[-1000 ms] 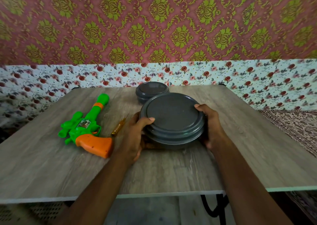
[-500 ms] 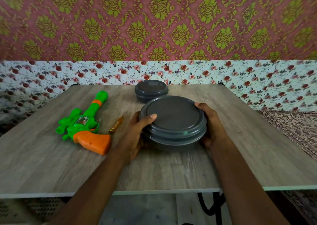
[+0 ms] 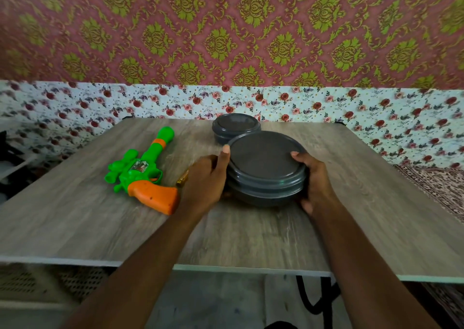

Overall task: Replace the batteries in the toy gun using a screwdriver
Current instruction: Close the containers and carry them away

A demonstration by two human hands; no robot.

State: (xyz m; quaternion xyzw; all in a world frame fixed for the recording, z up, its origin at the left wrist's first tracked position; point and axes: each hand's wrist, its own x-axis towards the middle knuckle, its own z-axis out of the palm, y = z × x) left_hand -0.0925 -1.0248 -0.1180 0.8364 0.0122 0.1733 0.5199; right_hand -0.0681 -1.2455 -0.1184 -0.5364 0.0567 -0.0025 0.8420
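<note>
A green toy gun (image 3: 140, 170) with an orange grip lies on the wooden table (image 3: 75, 218), left of centre, barrel pointing away. Just right of its grip, the amber handle of a screwdriver (image 3: 182, 179) shows; my left hand hides the rest. A large round grey lidded container (image 3: 266, 168) stands mid-table. My left hand (image 3: 206, 183) grips its left side, thumb up on the lid's rim. My right hand (image 3: 313, 178) grips its right side, thumb on the lid.
A smaller grey lidded container (image 3: 236, 126) stands right behind the large one, near the table's far edge. A floral-papered wall closes off the back. A patterned cloth (image 3: 442, 185) lies off the table's right side. The table's near edge runs below my forearms.
The view has shifted slightly. My left thumb has slid further up and back along the lid's rim. Both hands stay on the large container, which has hardly moved.
</note>
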